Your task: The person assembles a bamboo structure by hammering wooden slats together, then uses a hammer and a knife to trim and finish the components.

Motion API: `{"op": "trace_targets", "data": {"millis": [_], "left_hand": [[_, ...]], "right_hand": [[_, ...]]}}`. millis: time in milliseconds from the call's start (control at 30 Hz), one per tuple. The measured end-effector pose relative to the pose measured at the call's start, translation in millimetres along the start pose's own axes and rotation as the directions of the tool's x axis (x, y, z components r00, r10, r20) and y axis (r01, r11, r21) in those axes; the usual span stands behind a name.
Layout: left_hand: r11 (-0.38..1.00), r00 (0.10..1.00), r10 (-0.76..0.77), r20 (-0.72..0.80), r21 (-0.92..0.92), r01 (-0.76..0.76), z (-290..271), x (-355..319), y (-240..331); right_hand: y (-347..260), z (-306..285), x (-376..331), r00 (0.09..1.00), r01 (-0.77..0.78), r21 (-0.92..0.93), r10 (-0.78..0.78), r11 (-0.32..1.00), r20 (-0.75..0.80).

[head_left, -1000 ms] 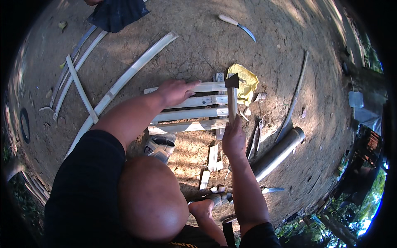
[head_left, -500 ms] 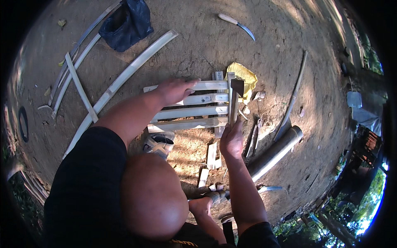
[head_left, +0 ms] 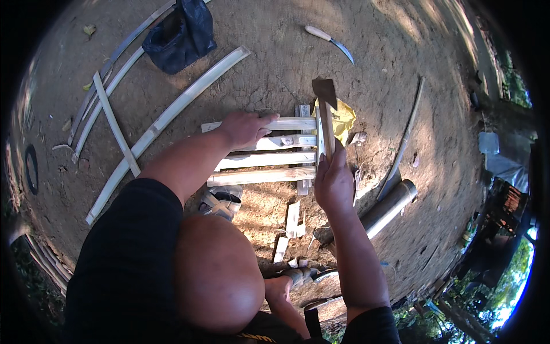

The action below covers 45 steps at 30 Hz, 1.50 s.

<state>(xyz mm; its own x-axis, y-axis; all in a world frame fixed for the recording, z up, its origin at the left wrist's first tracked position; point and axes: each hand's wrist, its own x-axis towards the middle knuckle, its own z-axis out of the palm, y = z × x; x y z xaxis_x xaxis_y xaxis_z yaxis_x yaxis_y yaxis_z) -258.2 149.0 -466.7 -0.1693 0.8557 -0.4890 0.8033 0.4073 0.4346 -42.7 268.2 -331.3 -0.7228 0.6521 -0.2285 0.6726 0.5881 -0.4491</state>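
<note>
Several split bamboo slats [head_left: 269, 175] lie side by side, their right ends meeting an upright pale strip [head_left: 320, 150]. Under those ends sits a grey wooden piece [head_left: 303, 187]. My left hand [head_left: 243, 128] grips the farthest bamboo slat [head_left: 295, 123], with thumb on the near side and fingers over it. In my right hand [head_left: 334, 182], closed around the wooden handle, is a hatchet [head_left: 325, 94] with a dark metal head. The head is beyond the strip's far end, over a crumpled yellow bag [head_left: 342, 119].
Long bamboo strips [head_left: 166, 117] and a black plastic bag [head_left: 179, 43] lie at left. A curved knife [head_left: 338, 47] rests far off. Right of me are a thick bamboo pole [head_left: 389, 209] and a thin stick [head_left: 408, 132]. Bamboo offcuts [head_left: 293, 218] lie near my sandalled foot [head_left: 219, 202].
My right hand has shifted right and slightly nearer, and the hatchet head has swung away from the strip's end. My left hand still holds the far slat, slightly further right.
</note>
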Motion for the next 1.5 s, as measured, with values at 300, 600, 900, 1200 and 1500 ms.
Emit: {"op": "trace_targets", "data": {"millis": [300,600,900,1200,1500], "left_hand": [[0.998,0.999,0.021,-0.045,-0.056,-0.023,11,0,-13],[0.989,0.981,0.059,-0.184,-0.120,-0.082,16,-3,-13],[0.994,0.985,0.085,-0.149,-0.052,-0.094,14,7,-11],[0.998,0.998,-0.061,-0.032,-0.002,0.061,1,-7,13],[0.998,0.997,-0.066,0.025,-0.013,0.067,-4,-3,17]], "right_hand": [[-8,-9,2,0.987,0.039,0.176,-0.010,0.984,-0.159],[41,17,-8,0.983,-0.173,0.092,0.178,0.980,-0.043],[71,45,-32,0.914,-0.363,-0.001,0.356,0.932,0.193],[44,44,-91,0.952,-0.240,0.305,0.286,0.921,-0.114],[70,81,-91,0.881,-0.423,-0.064,0.427,0.904,0.202]]}}
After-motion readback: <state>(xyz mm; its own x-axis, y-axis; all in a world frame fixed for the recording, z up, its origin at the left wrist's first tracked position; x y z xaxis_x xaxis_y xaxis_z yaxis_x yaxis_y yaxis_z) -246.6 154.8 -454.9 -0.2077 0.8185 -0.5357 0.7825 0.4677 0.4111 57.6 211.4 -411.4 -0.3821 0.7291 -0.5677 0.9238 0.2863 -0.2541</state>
